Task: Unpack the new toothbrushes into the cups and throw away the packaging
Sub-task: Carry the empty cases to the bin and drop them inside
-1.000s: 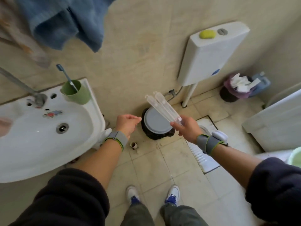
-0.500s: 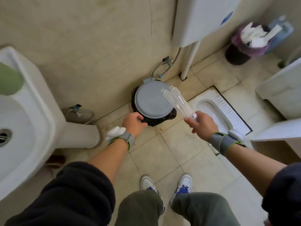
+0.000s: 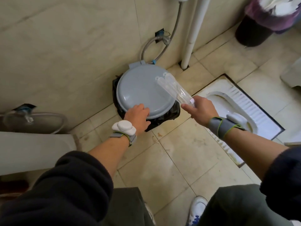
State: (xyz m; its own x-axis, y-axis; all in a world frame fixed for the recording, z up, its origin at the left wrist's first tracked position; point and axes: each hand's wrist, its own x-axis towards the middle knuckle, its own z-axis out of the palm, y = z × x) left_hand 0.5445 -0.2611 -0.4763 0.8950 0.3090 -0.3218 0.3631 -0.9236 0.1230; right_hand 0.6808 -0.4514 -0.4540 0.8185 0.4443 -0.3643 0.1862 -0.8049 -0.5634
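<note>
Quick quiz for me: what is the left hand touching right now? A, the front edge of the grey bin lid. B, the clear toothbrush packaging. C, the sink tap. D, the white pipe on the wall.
A: the left hand rests on the near rim of the grey bin lid, while the right hand holds the clear packaging.

No legible txt, labels or nos. anywhere.

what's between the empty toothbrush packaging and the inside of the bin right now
The closed grey lid, seen in the head view; the left hand rests on its front edge, the right hand holds the packaging above.
</note>
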